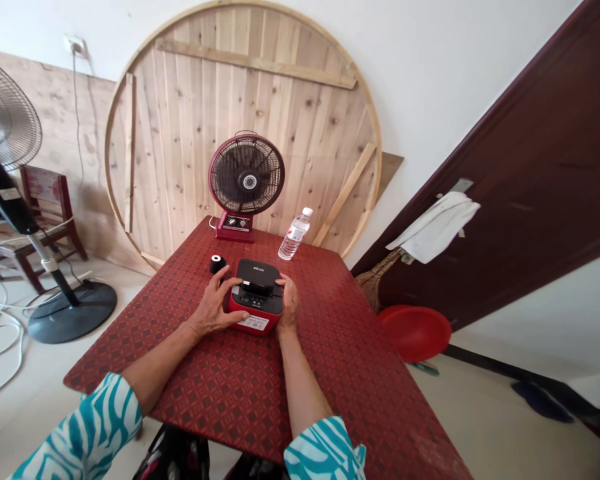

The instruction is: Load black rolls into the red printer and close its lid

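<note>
Red-and-black device, on worktop. Left hand: grip spread across its left side. Right hand: against right side; grip cannot be told.

Room along right of table; bottle (capped), fan block far end; roll perhaps touching left hand.

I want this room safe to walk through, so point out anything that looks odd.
The white cord lies in loose loops on the floor near the tall fan: untidy, and perhaps a trip hazard. The towel on the door is a little unusual. I see no spill and no damage to the device.
</note>
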`<state>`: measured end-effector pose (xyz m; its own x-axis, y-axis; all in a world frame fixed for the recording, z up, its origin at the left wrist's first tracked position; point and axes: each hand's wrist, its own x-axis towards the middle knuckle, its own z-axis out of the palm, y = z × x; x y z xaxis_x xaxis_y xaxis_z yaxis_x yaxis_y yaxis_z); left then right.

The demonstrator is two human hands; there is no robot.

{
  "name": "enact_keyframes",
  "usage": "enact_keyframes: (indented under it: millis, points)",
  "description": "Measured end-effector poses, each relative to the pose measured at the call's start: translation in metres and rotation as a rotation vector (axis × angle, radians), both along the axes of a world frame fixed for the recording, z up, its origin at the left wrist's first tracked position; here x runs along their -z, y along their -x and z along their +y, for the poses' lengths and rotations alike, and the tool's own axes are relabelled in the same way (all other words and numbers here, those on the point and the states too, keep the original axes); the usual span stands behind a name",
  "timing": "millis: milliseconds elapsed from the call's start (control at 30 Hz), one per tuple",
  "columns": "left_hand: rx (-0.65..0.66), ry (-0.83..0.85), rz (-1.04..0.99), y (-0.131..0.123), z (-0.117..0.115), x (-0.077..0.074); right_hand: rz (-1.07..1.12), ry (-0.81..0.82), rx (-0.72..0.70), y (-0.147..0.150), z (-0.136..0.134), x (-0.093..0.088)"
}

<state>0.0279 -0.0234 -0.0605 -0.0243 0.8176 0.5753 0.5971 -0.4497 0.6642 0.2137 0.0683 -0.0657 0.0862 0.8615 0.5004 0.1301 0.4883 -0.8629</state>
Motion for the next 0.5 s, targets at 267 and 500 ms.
enact_keyframes:
  millis: [267,500]
  points:
    - [0.048,-0.011,-0.031,0.000,0.000,0.002,0.072,0.026,-0.032,-0.001,-0.003,0.002]
    - [0.056,0.062,-0.613,-0.005,0.005,-0.002,0.207,0.159,-0.033,0.005,-0.004,0.016]
